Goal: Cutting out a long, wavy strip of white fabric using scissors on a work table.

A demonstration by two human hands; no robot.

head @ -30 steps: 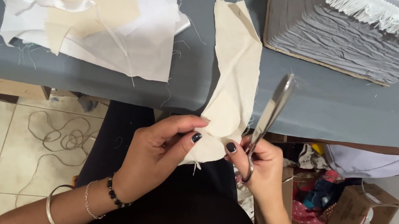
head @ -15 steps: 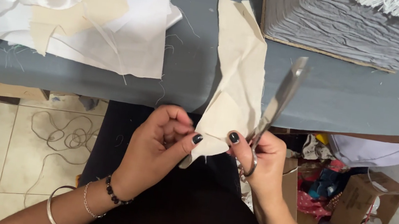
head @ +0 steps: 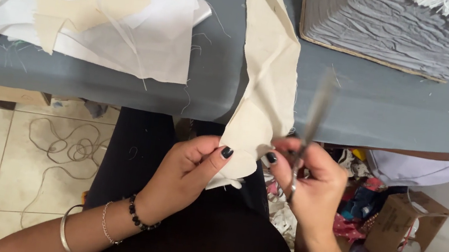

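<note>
Left hand [head: 185,167] pinches lower edge of cream fabric strip [head: 263,84], thumb on top, fingers curled beneath. Strip runs up onto grey table [head: 124,84]. Right hand [head: 313,184] grips blurred scissors [head: 308,129], thumb touching strip's right edge.

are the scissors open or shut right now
Cannot tell: the scissors in the right hand are motion-blurred, so the blades merge into one streak.

Soft, even indoor light; faint shadows; motion blur on the scissors [head: 313,118]; otherwise sharp
</note>
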